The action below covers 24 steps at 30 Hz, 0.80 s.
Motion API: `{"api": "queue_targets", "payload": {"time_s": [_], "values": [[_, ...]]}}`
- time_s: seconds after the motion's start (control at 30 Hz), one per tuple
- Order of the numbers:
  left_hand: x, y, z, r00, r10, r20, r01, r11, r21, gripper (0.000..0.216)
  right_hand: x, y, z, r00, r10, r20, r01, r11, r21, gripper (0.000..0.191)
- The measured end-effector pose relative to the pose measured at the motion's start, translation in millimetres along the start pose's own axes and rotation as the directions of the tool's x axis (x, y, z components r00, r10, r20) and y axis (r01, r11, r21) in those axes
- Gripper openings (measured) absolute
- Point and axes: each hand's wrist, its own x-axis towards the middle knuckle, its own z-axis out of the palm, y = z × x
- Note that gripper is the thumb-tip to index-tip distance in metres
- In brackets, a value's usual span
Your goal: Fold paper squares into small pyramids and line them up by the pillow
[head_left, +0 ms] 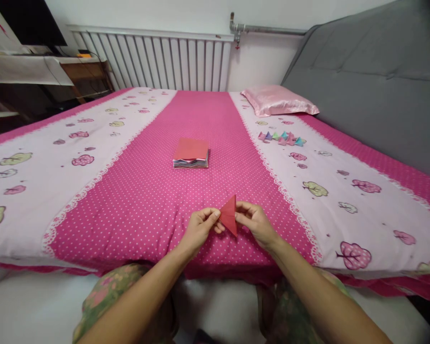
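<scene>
A red folded paper triangle (229, 216) is held upright low in the frame's centre, pinched at both sides, one point down.

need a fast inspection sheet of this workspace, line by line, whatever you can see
surface: bedspread, pink with white dots down the middle, pale tree-print bands at both sides, lying flat
things in hand: red folded paper, a triangular shape held just above the near edge of the bed
clutter: stack of paper squares, red sheet on top, mid-bed; row of small folded pieces in mixed colours on the right band; pink pillow beyond them
grips: left hand and right hand each pinch a side of the paper
cables: thin dark wires by the wooden shelf, far left
surroundings: radiator, pipe, grey headboard
</scene>
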Motion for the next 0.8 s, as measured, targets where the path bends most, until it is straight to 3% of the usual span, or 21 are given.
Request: {"api": "queue_targets", "payload": {"time_s": [0.2,0.37,0.47,0.63,0.8], "values": [[-1,-7,5,0.998,-0.045,0.039,0.045,0.999,-0.012,0.034,0,7,3,0.997,-0.073,0.005,0.073,0.978,-0.195,0.024],[-4,-7,11,0.997,-0.073,0.039,0.076,0.995,-0.069,0.036,-1,10,4,0.960,-0.278,-0.018,0.245,0.873,-0.422,0.015],[-7,-6,15,0.998,-0.052,0.034,0.055,0.995,-0.088,0.045,-2,9,6,0.936,-0.346,-0.070,0.264,0.818,-0.510,0.016],[-7,-14,22,0.999,-0.040,0.021,0.042,0.997,-0.071,0.065,-5,8,9,0.932,-0.345,-0.115,0.227,0.798,-0.558,0.027],[-4,-18,21,1.000,0.031,0.006,-0.030,0.989,-0.145,0.050,-5,6,7,0.930,-0.365,-0.043,0.283,0.786,-0.549,0.031]]}}
